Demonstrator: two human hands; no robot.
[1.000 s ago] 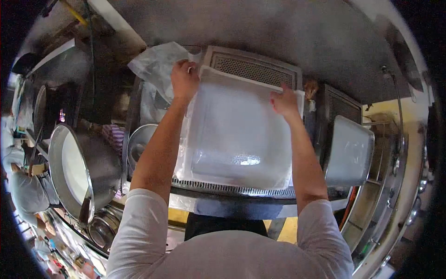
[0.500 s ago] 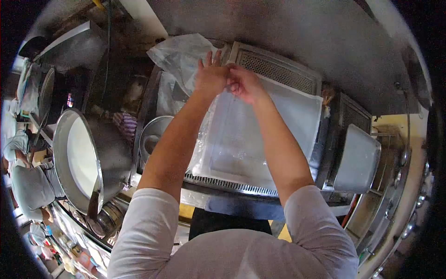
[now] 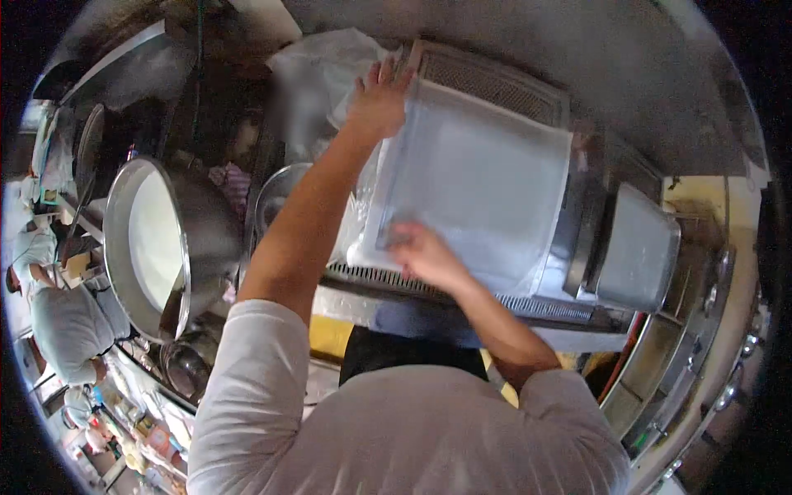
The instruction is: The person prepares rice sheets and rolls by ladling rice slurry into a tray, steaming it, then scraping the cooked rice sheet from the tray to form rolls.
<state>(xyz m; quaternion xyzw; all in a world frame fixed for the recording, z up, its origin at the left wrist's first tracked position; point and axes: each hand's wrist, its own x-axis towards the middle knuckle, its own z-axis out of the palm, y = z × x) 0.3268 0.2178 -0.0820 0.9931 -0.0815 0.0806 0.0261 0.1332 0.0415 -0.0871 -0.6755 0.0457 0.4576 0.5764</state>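
A square tray (image 3: 487, 177) covered in clear plastic film lies on a metal stand with a slotted front edge (image 3: 445, 293). My left hand (image 3: 379, 99) rests flat on the tray's far left corner with its fingers spread. Down at the tray's near left part, my right hand (image 3: 421, 252) presses on the film with fingers bent. Loose crumpled plastic (image 3: 318, 70) bunches up beyond my left hand.
A big steel pot (image 3: 165, 239) of white liquid stands at the left, a steel bowl (image 3: 276, 202) between it and the tray. A metal tub (image 3: 635, 247) sits at the right beside a rack. Another person (image 3: 66, 322) in grey is at the far left.
My right hand has slid from the far left corner, beside my left hand, down to the tray's near edge. My left hand has stayed at the far corner and flattened.
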